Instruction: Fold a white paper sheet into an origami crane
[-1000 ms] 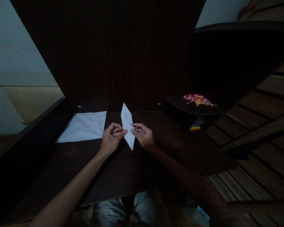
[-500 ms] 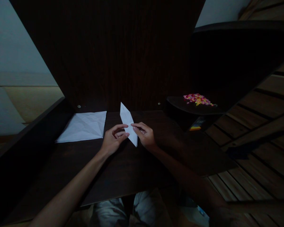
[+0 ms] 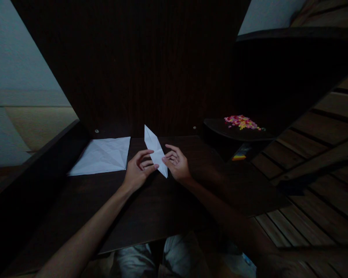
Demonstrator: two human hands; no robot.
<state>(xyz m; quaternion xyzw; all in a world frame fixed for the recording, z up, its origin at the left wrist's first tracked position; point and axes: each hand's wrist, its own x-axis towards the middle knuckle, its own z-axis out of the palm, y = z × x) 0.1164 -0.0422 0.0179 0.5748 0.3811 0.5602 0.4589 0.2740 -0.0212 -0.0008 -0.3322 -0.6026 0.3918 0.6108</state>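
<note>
A narrow piece of folded white paper, diamond-like with pointed ends, is held up over the dark desk. My left hand pinches its left edge between thumb and fingers. On the other side, my right hand has its thumb on the lower right part of the paper, its index finger lifted off and the other fingers curled behind. The paper's back side is hidden. Left of my hands lies a small stack of creased white paper sheets.
Small pink, red and yellow pieces lie heaped on a rounded dark shelf at the right. A dark panel rises behind the desk. A raised side board borders the left. Wooden slats show at far right.
My right index finger has lifted off the front of the paper, and the right thumb has slid slightly lower. The paper's upper tip has shifted a little left.
</note>
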